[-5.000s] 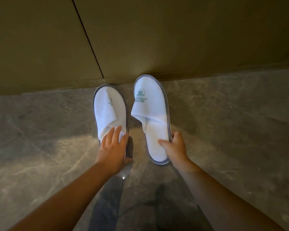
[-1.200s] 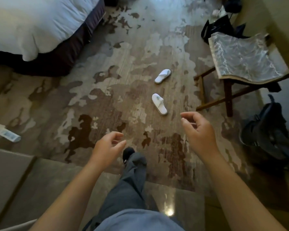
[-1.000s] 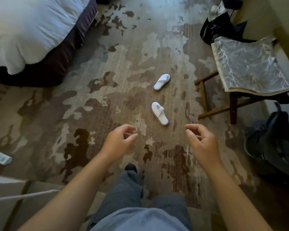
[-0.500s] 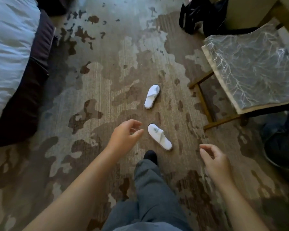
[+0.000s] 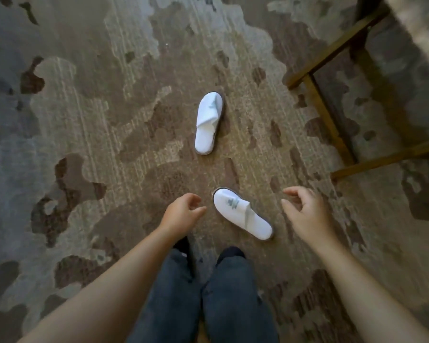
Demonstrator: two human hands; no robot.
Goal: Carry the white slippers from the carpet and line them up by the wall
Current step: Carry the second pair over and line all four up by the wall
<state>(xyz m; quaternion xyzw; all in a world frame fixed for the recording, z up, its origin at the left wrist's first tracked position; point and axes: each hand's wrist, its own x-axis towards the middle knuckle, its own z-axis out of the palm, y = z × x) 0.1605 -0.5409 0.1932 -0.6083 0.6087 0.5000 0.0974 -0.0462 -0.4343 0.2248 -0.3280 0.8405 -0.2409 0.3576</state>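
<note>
Two white slippers, near (image 5: pixel 243 215) and far (image 5: pixel 208 123), on carpet (image 5: pixel 84 120): probably light, soft, floppy; best pinched at heel. Left hand (image 5: pixel 181 214) and right hand (image 5: pixel 305 214) open, empty.

white slippers: 2 (image 5: pixel 208 122) (image 5: pixel 243 214) | hands: 2 (image 5: pixel 181 215) (image 5: pixel 307 214) | carpet: 1 (image 5: pixel 84 120)

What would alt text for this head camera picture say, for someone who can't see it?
Two white slippers lie apart on a patterned carpet, the near slipper between a person's empty, open left hand and right hand, the far slipper farther ahead. Wooden chair legs stand at the right.
</note>
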